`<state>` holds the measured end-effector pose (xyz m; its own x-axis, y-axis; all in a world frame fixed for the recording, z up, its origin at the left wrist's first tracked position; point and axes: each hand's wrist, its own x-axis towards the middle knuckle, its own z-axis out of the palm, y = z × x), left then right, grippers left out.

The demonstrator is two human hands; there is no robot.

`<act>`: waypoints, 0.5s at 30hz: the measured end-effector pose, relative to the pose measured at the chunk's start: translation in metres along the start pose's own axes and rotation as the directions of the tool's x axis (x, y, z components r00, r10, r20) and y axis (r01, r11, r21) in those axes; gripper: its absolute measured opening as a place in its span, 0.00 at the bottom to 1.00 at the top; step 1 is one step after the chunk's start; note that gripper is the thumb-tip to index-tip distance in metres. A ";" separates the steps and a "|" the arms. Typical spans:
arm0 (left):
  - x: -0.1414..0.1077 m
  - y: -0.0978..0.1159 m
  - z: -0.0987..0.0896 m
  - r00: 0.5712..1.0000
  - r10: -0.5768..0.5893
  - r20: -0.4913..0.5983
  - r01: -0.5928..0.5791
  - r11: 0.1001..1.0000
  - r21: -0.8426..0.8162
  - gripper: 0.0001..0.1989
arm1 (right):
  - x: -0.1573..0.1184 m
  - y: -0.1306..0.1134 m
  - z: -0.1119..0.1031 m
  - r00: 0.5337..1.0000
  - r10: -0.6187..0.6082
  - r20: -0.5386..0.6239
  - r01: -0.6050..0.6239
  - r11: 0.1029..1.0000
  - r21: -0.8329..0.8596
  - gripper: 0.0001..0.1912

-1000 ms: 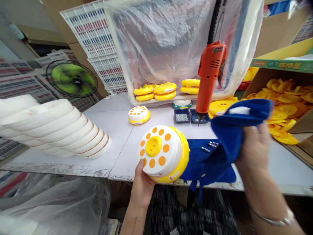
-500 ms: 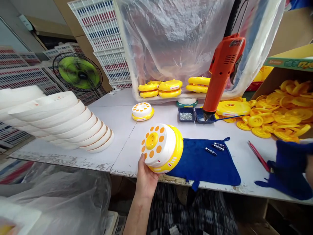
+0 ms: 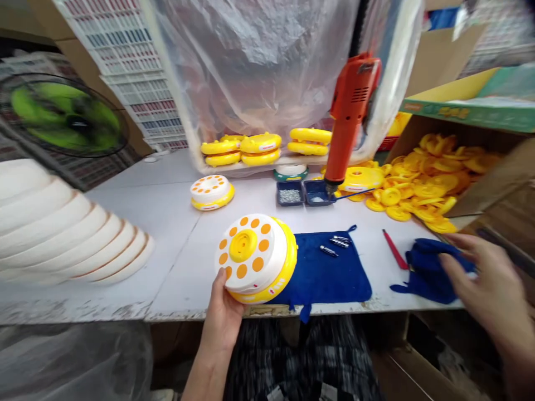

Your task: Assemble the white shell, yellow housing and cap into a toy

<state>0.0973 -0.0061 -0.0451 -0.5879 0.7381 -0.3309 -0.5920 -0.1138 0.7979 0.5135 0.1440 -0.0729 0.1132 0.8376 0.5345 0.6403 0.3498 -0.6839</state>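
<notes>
A white and yellow round unit with orange dots (image 3: 273,250) is tilted up over the table's front edge, gripped at its lower left by my left hand (image 3: 223,317). A blue cloth mat (image 3: 330,275) lies under and beside it, with several batteries (image 3: 329,251) on top. At the right, my right hand (image 3: 487,278) has its fingers apart beside a crumpled blue cloth (image 3: 434,270); whether the fingertips touch the cloth is unclear. Left of that cloth lies a red pen-like tool (image 3: 395,249).
An orange electric screwdriver (image 3: 349,114) hangs over two small dark trays (image 3: 290,194). Yellow parts (image 3: 430,178) spill from a carton at right. White stacked rings (image 3: 75,228) stand at left. Another dotted unit (image 3: 212,192) sits further back.
The view has swung right. My right hand has come into fuller view, and the blue cloth by it now lies crumpled on the table. My left hand still holds the unit, its dotted face turned more toward me.
</notes>
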 end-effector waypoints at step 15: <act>0.039 -0.021 0.027 0.980 -0.156 0.127 0.110 0.944 0.310 0.21 | -0.052 -0.114 0.118 0.783 -0.106 0.612 -0.137 0.932 0.336 0.24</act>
<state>0.1016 0.0428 -0.0611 -0.4136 0.8252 -0.3847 -0.4531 0.1799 0.8731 0.3452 0.1104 -0.0812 -0.4445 0.8760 0.1870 0.3260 0.3526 -0.8772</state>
